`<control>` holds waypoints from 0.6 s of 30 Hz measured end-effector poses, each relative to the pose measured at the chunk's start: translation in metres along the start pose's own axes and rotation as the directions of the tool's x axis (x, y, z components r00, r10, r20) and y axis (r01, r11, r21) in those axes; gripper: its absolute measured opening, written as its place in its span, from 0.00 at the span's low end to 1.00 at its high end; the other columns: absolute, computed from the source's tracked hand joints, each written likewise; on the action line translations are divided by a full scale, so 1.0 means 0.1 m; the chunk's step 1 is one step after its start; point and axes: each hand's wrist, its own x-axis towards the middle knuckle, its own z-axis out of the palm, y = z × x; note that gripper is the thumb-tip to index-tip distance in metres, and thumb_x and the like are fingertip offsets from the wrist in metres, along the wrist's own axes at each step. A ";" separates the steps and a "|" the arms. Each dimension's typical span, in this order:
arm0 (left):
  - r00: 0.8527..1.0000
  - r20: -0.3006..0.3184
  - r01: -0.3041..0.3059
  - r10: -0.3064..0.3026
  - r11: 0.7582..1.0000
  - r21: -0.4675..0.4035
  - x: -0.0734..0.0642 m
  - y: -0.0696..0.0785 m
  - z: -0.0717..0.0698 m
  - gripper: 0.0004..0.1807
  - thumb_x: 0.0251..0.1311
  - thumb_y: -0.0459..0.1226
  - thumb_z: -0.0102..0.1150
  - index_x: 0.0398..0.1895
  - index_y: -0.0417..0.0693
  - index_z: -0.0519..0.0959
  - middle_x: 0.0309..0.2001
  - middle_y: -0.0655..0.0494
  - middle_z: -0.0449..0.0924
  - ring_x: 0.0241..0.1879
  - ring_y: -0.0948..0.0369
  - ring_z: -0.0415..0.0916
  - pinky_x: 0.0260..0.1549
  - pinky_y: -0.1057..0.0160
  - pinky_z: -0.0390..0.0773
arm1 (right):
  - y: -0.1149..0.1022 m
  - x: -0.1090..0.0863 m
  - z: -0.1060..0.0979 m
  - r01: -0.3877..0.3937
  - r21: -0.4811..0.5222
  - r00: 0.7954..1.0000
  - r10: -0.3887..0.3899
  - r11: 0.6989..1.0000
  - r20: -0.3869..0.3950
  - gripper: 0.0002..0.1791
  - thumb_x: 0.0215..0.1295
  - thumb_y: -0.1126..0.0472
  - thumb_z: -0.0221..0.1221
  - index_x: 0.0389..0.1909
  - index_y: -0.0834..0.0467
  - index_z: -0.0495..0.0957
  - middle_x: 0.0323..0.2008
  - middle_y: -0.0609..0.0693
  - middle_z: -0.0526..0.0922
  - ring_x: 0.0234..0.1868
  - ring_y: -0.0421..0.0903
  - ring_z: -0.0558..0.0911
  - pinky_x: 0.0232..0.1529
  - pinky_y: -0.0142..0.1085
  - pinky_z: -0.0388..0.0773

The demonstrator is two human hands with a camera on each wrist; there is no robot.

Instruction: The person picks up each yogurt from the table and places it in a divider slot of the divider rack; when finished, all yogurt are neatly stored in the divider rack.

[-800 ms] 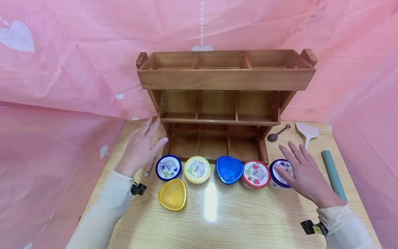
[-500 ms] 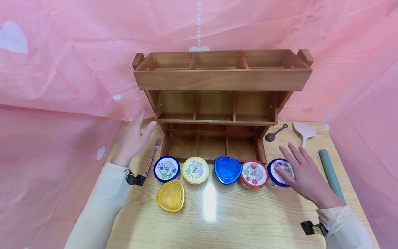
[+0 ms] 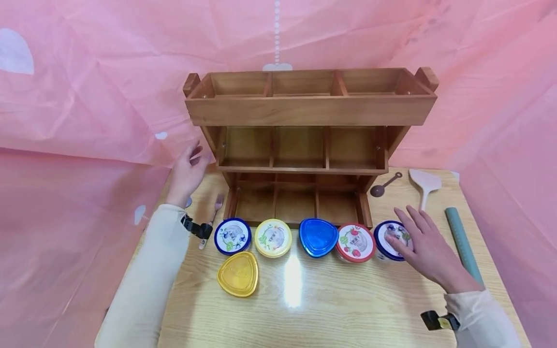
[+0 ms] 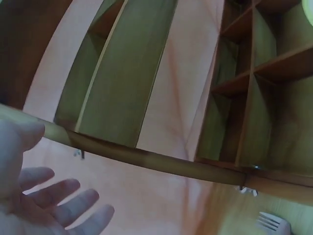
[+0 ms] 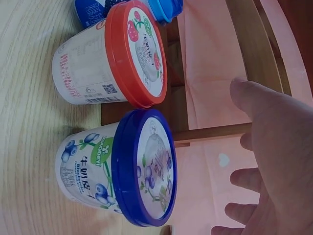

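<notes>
My left hand [image 3: 188, 176] hovers beside the left side of the wooden three-tier rack [image 3: 311, 112], holding nothing. In the left wrist view its fingers [image 4: 73, 208] are loosely spread near the rack's side rail, apart from it as far as I can tell. My right hand [image 3: 428, 246] hangs over the rightmost blue-lidded tub [image 3: 387, 237], fingers relaxed with nothing in them. In the right wrist view, that blueberry tub [image 5: 93, 171] stands upright below the hand, and a red-lidded tub [image 5: 83, 68] stands next to it.
Along the rack's front stand another blue-lidded tub [image 3: 232, 236], a yellow-lidded tub [image 3: 273, 238] and a blue triangular container [image 3: 318, 237]. A yellow triangular container [image 3: 238, 274] is nearer. A fork [image 3: 217, 205] lies left; a brown spoon [image 3: 385, 186], white spatula [image 3: 425, 182] and green rod [image 3: 463, 244] lie right.
My left hand has moved away from above the fork toward the rack's left side, its fingers curling a little more. The right hand has barely shifted.
</notes>
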 end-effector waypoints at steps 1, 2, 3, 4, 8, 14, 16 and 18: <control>1.000 0.000 0.010 -0.010 1.000 -0.018 0.03 -0.01 0.01 0.37 0.70 0.55 0.50 0.78 0.58 0.54 0.73 0.51 0.63 0.71 0.50 0.65 0.66 0.49 0.69 | 0.01 -0.01 0.00 -0.005 0.001 1.000 0.005 1.000 0.002 0.44 0.69 0.43 0.57 0.78 0.56 0.50 0.73 0.72 0.52 0.74 0.73 0.47 0.62 0.74 0.53; 1.000 -0.001 0.018 -0.018 0.999 -0.034 0.06 -0.01 0.02 0.37 0.70 0.55 0.50 0.78 0.59 0.54 0.73 0.51 0.63 0.70 0.50 0.65 0.66 0.50 0.70 | 0.01 -0.01 0.00 -0.010 0.007 1.000 0.010 1.000 0.004 0.45 0.68 0.43 0.58 0.78 0.55 0.50 0.73 0.72 0.52 0.73 0.73 0.48 0.61 0.75 0.55; 1.000 0.002 0.019 -0.019 0.999 -0.047 0.08 -0.02 0.03 0.37 0.70 0.56 0.50 0.78 0.60 0.54 0.73 0.51 0.63 0.71 0.50 0.65 0.67 0.50 0.69 | 0.02 -0.02 0.01 -0.012 0.012 1.000 0.012 1.000 0.005 0.45 0.68 0.43 0.59 0.78 0.55 0.50 0.73 0.72 0.52 0.73 0.73 0.49 0.60 0.75 0.55; 1.000 0.006 0.022 -0.021 0.998 -0.063 0.11 -0.02 0.05 0.37 0.69 0.56 0.50 0.78 0.61 0.54 0.73 0.50 0.63 0.71 0.51 0.64 0.67 0.50 0.69 | 0.03 -0.03 0.01 -0.013 0.019 1.000 0.013 1.000 0.005 0.45 0.68 0.43 0.59 0.78 0.54 0.49 0.73 0.72 0.52 0.73 0.73 0.50 0.60 0.75 0.56; 1.000 0.016 0.009 -0.008 0.996 -0.086 0.18 -0.01 0.13 0.35 0.70 0.56 0.50 0.77 0.63 0.56 0.73 0.49 0.63 0.71 0.51 0.63 0.67 0.50 0.69 | 0.06 -0.05 0.03 -0.017 0.042 1.000 0.017 0.999 -0.004 0.46 0.67 0.44 0.60 0.78 0.56 0.50 0.72 0.73 0.52 0.70 0.75 0.54 0.60 0.74 0.57; 1.000 0.000 -0.027 0.027 0.993 -0.112 0.25 0.00 0.22 0.29 0.72 0.52 0.50 0.73 0.58 0.63 0.70 0.46 0.67 0.69 0.48 0.67 0.65 0.48 0.70 | 0.11 -0.07 0.06 -0.051 0.051 0.999 0.051 0.997 0.001 0.47 0.65 0.44 0.62 0.77 0.58 0.50 0.72 0.74 0.53 0.68 0.76 0.56 0.58 0.74 0.59; 1.000 -0.002 -0.014 0.014 0.993 -0.118 0.26 0.01 0.25 0.29 0.71 0.52 0.50 0.72 0.58 0.64 0.70 0.46 0.67 0.68 0.48 0.68 0.64 0.47 0.72 | 0.12 -0.08 0.06 -0.070 0.054 0.998 0.069 0.996 0.013 0.48 0.65 0.44 0.62 0.77 0.58 0.50 0.72 0.74 0.52 0.68 0.76 0.56 0.57 0.74 0.59; 1.000 -0.002 -0.002 0.002 0.992 -0.124 0.26 0.01 0.27 0.28 0.71 0.51 0.50 0.72 0.57 0.64 0.70 0.45 0.68 0.68 0.47 0.68 0.63 0.46 0.72 | 0.13 -0.08 0.06 -0.084 0.058 0.996 0.083 0.995 0.022 0.48 0.66 0.44 0.61 0.77 0.58 0.49 0.72 0.74 0.52 0.68 0.77 0.56 0.57 0.75 0.59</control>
